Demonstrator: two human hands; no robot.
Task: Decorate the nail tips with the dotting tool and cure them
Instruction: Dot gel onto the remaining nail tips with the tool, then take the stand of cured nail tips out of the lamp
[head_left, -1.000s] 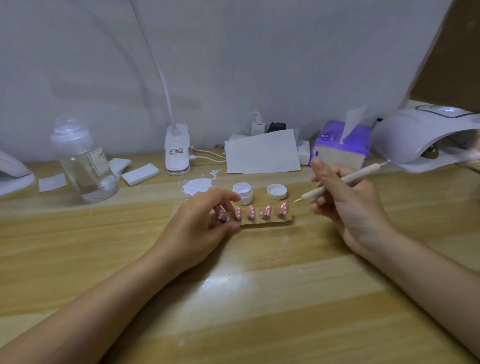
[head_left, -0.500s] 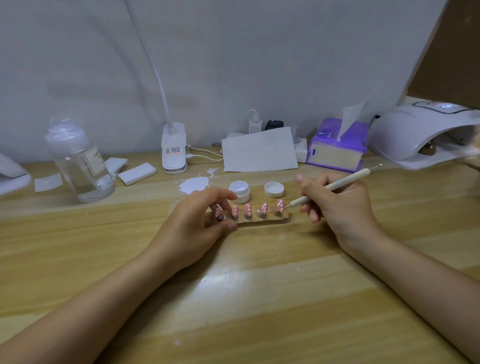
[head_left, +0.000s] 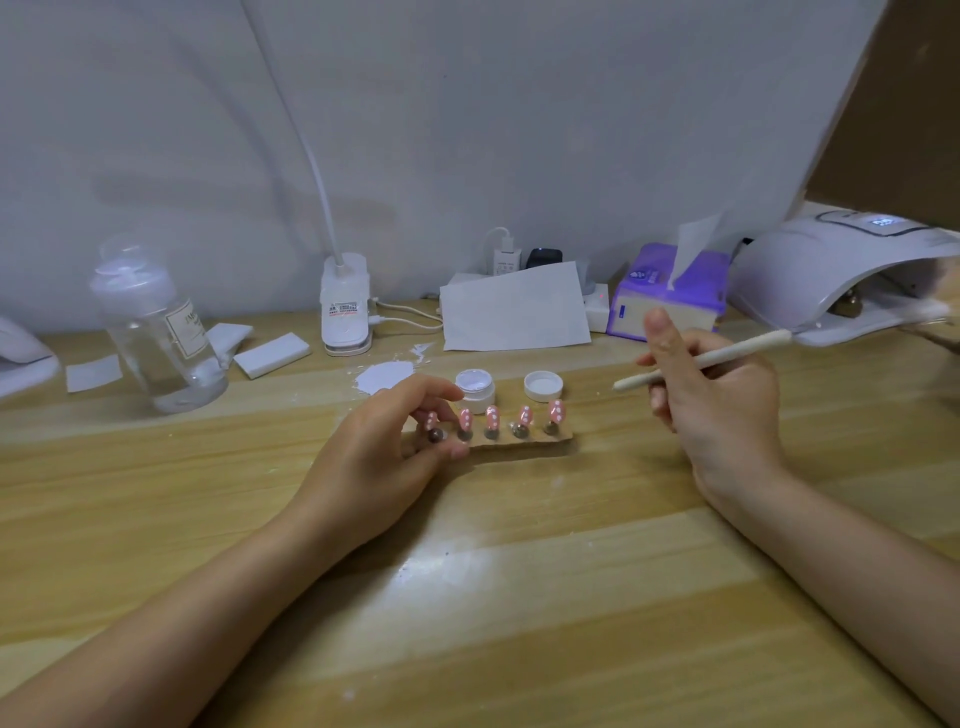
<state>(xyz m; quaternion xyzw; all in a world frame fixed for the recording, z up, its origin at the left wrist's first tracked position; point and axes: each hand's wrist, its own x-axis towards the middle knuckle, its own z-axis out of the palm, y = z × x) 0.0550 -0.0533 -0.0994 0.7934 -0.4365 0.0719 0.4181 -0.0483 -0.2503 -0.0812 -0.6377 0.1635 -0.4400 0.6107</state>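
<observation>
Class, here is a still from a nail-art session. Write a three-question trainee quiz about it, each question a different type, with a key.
1. True or false: the dotting tool tip touches a nail tip.
2. How many pink nail tips stand on the holder strip?
3. Which hand grips the holder strip? A) left hand B) right hand C) neither

Key: 1. False; the tip hangs in the air, to the right of the row. 2. Five. 3. A; the right hand holds the dotting tool.

Home nail desk; curing lamp (head_left: 831, 270), tissue box (head_left: 670, 296).
</observation>
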